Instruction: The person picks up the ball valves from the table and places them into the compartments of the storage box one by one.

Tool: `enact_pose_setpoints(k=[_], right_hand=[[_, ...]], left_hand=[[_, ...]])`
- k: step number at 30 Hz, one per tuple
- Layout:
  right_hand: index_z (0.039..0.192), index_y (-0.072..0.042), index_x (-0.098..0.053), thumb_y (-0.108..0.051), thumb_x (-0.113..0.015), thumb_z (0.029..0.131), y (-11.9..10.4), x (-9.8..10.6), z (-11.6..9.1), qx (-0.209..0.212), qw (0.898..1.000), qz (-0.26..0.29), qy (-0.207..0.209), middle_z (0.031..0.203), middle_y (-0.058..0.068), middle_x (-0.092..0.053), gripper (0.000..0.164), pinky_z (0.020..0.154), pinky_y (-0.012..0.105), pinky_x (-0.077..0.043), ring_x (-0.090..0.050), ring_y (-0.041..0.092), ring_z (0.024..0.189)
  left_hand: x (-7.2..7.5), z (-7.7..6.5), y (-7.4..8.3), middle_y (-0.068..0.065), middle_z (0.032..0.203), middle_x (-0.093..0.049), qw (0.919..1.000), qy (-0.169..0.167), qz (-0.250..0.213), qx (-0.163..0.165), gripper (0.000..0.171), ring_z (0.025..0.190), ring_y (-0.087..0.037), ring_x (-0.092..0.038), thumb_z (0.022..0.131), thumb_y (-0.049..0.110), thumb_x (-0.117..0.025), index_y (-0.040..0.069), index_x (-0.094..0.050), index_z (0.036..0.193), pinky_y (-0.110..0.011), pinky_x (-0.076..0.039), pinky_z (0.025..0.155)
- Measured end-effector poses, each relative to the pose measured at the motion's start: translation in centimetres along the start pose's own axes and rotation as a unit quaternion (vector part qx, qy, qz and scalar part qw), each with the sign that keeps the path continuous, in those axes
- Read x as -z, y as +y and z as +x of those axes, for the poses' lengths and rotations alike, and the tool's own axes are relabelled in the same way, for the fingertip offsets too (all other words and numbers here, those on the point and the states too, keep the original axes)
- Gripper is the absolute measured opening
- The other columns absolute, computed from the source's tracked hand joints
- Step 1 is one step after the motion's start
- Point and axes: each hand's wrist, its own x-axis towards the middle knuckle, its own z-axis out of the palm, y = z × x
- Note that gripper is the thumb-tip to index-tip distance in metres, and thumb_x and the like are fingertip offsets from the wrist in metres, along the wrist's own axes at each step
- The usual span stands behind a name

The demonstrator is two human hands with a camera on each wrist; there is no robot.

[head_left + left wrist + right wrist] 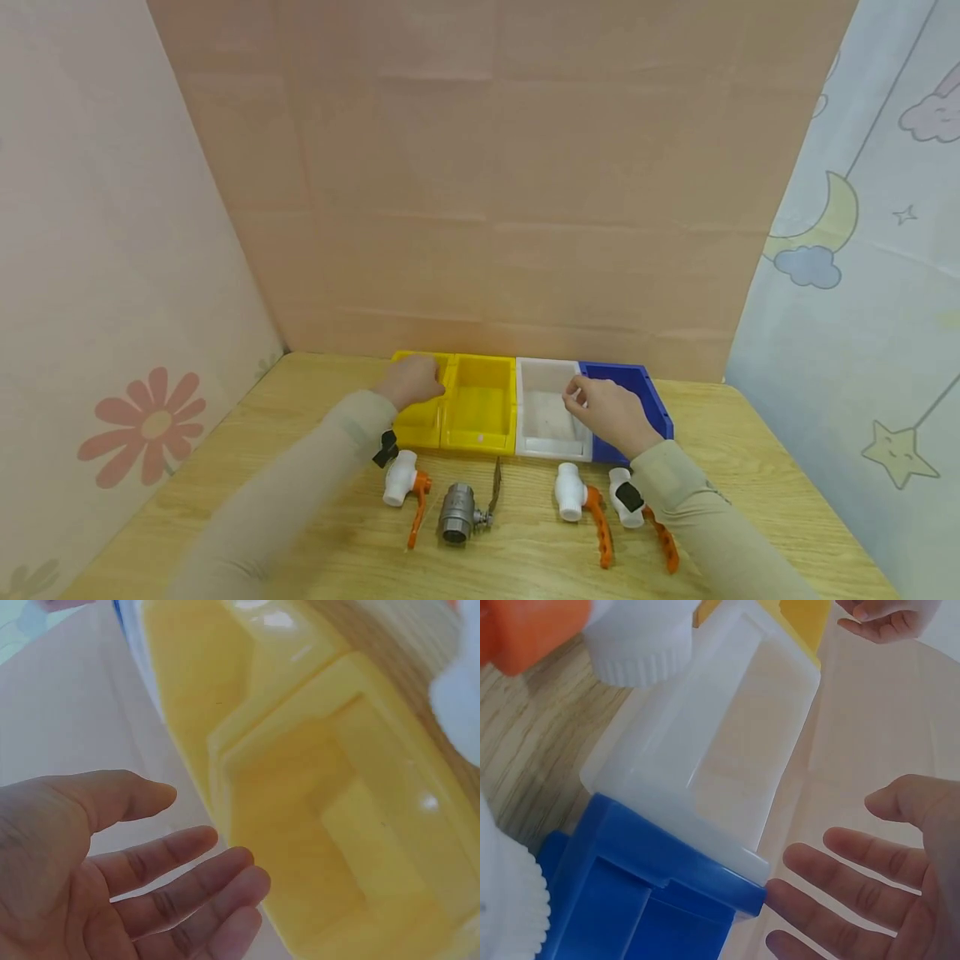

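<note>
My left hand point(412, 381) hovers over the leftmost yellow bin point(417, 427), fingers loosely bent and holding nothing; the left wrist view shows its bare palm point(67, 877). Over the white bin point(553, 451) and the blue bin point(651, 398) is my right hand point(611, 410), also holding nothing, its fingers point(862, 892) apart in the right wrist view. On the table in front of the bins lie a white ball valve point(401, 478) with an orange handle, a metal ball valve point(457, 514), and two more white ball valves point(569, 492) point(625, 498) on the right.
A second yellow bin point(480, 438) stands between the leftmost one and the white bin. The bins form a row along the back of the wooden table point(517, 567), near the tan backdrop point(480, 208). Patterned panels point(840, 333) flank the table.
</note>
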Motion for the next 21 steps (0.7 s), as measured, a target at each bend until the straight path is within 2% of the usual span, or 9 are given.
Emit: enact_pose_setpoints(k=[2,5,11,15,21], right_hand=[[0.100,-0.015,-0.065,-0.029,-0.060,0.093,0.1,-0.1,0.0,-0.001,1.000,-0.001,0.000,0.086,0.001,-0.070,0.017,0.047,0.026,-0.044,-0.057,0.010,0.059],[0.100,-0.015,-0.065,-0.029,-0.060,0.093,0.3,-0.1,0.1,-0.002,1.000,-0.001,0.002,0.086,0.001,-0.070,0.016,0.047,0.026,-0.044,-0.057,0.010,0.059],[0.100,-0.015,-0.065,-0.029,-0.061,0.093,0.2,0.0,0.0,-0.001,1.000,-0.003,0.006,0.086,0.001,-0.070,0.017,0.048,0.026,-0.044,-0.057,0.009,0.059],[0.099,-0.015,-0.065,-0.030,-0.061,0.093,0.0,0.2,0.0,0.001,1.000,-0.002,0.008,0.086,0.001,-0.070,0.016,0.047,0.026,-0.044,-0.056,0.009,0.058],[0.099,-0.016,-0.066,-0.030,-0.061,0.092,0.0,0.2,-0.1,0.001,1.000,-0.007,0.011,0.086,0.000,-0.070,0.017,0.047,0.026,-0.044,-0.056,0.009,0.059]], left_hand=[[0.0,-0.2,-0.1,0.004,0.053,-0.032,0.9998,-0.014,-0.006,0.015,0.041,0.048,-0.010,-0.029,0.088,0.019,-0.066,0.015,-0.041,0.057,-0.024,-0.027,0.048],[-0.2,-0.3,-0.3,0.005,0.051,-0.034,0.9975,-0.043,-0.042,0.037,0.039,0.046,-0.010,-0.033,0.090,0.021,-0.066,0.015,-0.044,0.058,-0.023,-0.031,0.047],[-1.3,0.0,-0.6,0.001,0.053,-0.041,0.9836,-0.100,-0.124,0.085,0.024,0.047,-0.012,-0.040,0.088,0.022,-0.068,0.006,-0.059,0.073,-0.023,-0.045,0.051],[-2.2,0.3,-0.9,-0.002,0.063,-0.050,0.9749,-0.117,-0.152,0.114,0.024,0.052,-0.013,-0.046,0.086,0.024,-0.070,0.002,-0.063,0.092,-0.025,-0.053,0.059],[-3.1,0.4,-1.0,-0.008,0.074,-0.060,0.9673,-0.125,-0.185,0.119,0.027,0.057,-0.016,-0.054,0.084,0.023,-0.072,0.003,-0.061,0.099,-0.029,-0.056,0.065]])
